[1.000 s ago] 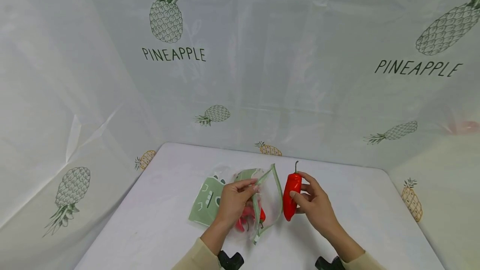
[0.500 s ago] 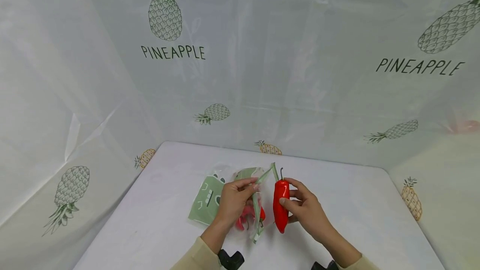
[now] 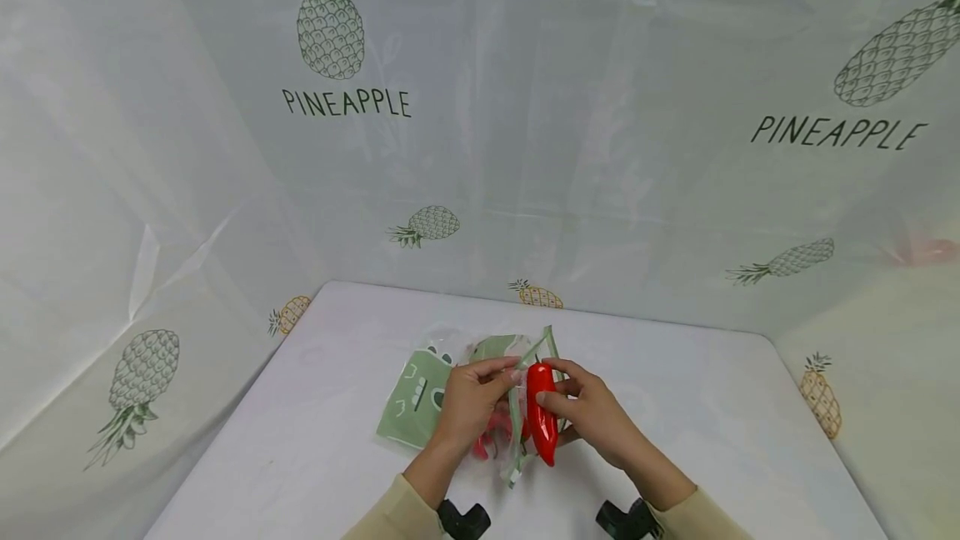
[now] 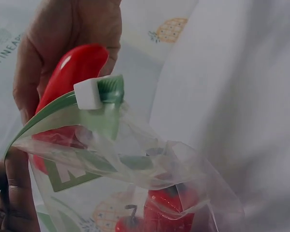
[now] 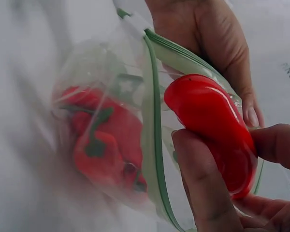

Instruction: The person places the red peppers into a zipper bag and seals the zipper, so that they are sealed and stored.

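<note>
My left hand pinches the rim of a clear zip bag with green edging. A white slider sits at one end of the zip, and the mouth gapes toward the right. Several red peppers with green stems lie inside, seen through the plastic. Between thumb and fingers, my right hand holds a long, glossy red pepper, stem upward, right at the bag's mouth. In the right wrist view its rounded end overlaps the opening. Part of the bag is hidden behind my left hand.
A flat green piece with a cartoon face lies left of the bag on the white table. A pineapple-printed sheet hangs behind and along the sides. Dark wrist mounts show below my hands.
My right hand has carried the pepper leftward from beside the bag to its mouth. My left hand keeps its grip on the rim and stays nearly still.
</note>
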A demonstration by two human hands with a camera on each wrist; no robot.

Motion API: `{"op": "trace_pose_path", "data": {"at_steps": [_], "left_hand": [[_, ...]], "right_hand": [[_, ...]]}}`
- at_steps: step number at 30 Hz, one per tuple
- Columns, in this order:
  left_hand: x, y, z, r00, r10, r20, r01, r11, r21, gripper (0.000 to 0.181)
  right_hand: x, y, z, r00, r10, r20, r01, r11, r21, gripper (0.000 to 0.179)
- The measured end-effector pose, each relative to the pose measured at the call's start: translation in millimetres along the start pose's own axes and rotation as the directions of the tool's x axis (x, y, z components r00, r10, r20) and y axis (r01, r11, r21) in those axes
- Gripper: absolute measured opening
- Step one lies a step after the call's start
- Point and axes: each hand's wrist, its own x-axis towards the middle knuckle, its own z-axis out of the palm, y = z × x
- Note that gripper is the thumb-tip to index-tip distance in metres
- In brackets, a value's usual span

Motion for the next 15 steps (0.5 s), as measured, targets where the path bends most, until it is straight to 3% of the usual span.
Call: {"op": "trace_pose_path", "data": {"at_steps": [8, 15], "left_hand": [[-2.9, 1.3, 1.5, 1.000, -0.011, 0.010, 0.011, 1.000, -0.001, 0.024], [-4.8, 1.5, 2.6, 0.998, -0.041, 0.041, 0.042, 0.999, -0.014, 0.025]], "right_hand": [[9.0, 0.1, 5.8, 0.999, 0.005, -0.050, -0.005, 1.000, 0.018, 0.067], [10.8, -4.6, 5.5, 0.998, 0.036, 0.050, -0.035, 0.999, -0.007, 0.069]]}}
